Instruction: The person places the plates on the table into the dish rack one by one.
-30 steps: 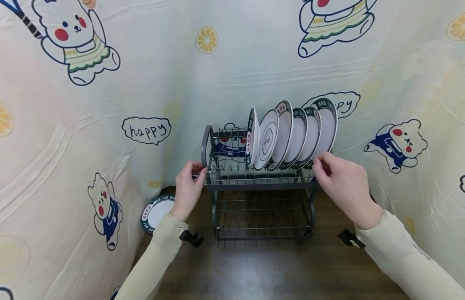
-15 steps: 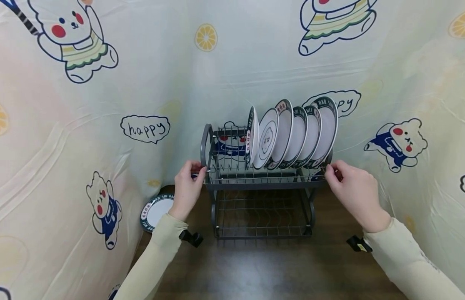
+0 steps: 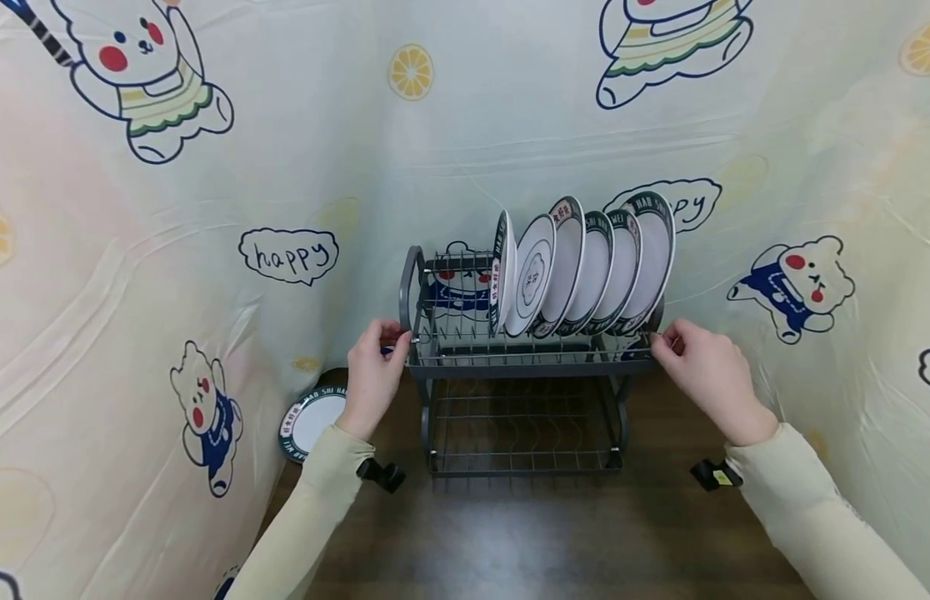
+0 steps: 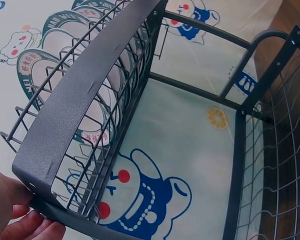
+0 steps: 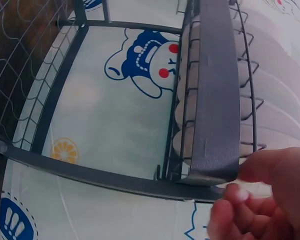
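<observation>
A dark grey two-tier dish rack (image 3: 525, 369) stands in front of me. Several white plates (image 3: 648, 250) with dark green patterned rims lean upright in its upper tier, toward the right. At the rack's left front corner my left hand (image 3: 375, 375) pinches the frame between thumb and fingers; the left wrist view has the fingers (image 4: 32, 227) under the side bar. My right hand (image 3: 711, 379) grips the opposite front corner, its thumb and fingers meeting around the frame's end in the right wrist view. Wire slots show at the left of the upper tier.
Another plate (image 3: 315, 425) of the same pattern lies left of the rack, partly behind my left hand. The lower tier (image 3: 525, 454) has only bare wires. A printed cloth (image 3: 465, 125) hangs behind and on both sides, over a dark wooden surface (image 3: 525, 542).
My right hand has moved right, from beside the rightmost plate to the rack's right front corner. My left hand stays at the left corner. The plates keep their places.
</observation>
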Motion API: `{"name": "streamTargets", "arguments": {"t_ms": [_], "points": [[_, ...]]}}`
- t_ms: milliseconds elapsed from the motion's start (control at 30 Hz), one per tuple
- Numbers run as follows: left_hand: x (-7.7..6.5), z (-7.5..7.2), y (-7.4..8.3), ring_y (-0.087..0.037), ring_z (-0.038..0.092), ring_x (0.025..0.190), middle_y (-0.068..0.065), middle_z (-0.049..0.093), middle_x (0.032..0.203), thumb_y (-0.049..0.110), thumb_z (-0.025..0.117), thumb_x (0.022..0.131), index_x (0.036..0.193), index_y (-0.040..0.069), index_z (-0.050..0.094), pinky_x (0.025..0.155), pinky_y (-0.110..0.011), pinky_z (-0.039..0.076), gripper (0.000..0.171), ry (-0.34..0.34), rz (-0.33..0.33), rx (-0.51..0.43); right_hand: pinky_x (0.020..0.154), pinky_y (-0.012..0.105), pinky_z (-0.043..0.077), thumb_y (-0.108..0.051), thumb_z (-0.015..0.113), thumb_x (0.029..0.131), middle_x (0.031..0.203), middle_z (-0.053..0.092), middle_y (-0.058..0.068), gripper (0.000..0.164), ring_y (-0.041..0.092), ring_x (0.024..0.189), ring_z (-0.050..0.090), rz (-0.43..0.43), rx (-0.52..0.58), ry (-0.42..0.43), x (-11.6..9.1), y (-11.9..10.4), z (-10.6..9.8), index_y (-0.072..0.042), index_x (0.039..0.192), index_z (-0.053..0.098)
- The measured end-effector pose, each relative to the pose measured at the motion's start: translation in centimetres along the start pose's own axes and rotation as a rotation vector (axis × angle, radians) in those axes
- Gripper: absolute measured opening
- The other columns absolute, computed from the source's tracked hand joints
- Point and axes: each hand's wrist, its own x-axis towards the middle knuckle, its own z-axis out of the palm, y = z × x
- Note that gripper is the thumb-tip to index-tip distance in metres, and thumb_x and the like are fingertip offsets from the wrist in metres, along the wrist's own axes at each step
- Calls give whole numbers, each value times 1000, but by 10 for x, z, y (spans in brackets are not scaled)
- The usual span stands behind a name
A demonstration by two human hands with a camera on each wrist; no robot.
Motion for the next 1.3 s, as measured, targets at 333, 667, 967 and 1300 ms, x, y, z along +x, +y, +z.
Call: {"name": "streamTargets", "arguments": {"t_ms": [333, 667, 967, 1300], "points": [[-1, -1, -3, -32, 67, 102, -17, 67, 111, 12, 66, 103, 115, 1, 61, 87, -48, 62, 17, 7, -6, -3, 47, 34, 42, -23, 53, 107, 66, 60, 5, 29, 21, 56, 51, 80, 40, -189, 5, 3, -2, -2, 88, 63], [-5, -6, -7, -27, 66, 97, -14, 67, 109, 6, 66, 101, 112, 1, 64, 80, -34, 58, 12, 12, -8, 8, 50, 34, 46, -20, 49, 108, 69, 64, 7, 30, 21, 57, 54, 88, 60, -203, 5, 2, 0, -2, 89, 62], [-13, -21, -34, -29, 65, 100, -16, 67, 113, 8, 65, 101, 115, 2, 63, 85, -43, 57, 15, 30, -84, 28, 50, 34, 45, -21, 48, 108, 70, 65, 9, 30, 21, 58, 54, 99, 58, -214, 5, 3, 1, -2, 88, 62], [-23, -35, -66, -25, 65, 91, -15, 69, 106, 11, 65, 101, 114, 3, 64, 71, -11, 46, 14, 64, -143, 56, 51, 34, 46, -21, 48, 108, 69, 64, 6, 31, 20, 58, 57, 113, 71, -220, 6, 4, 3, -2, 88, 62]]}}
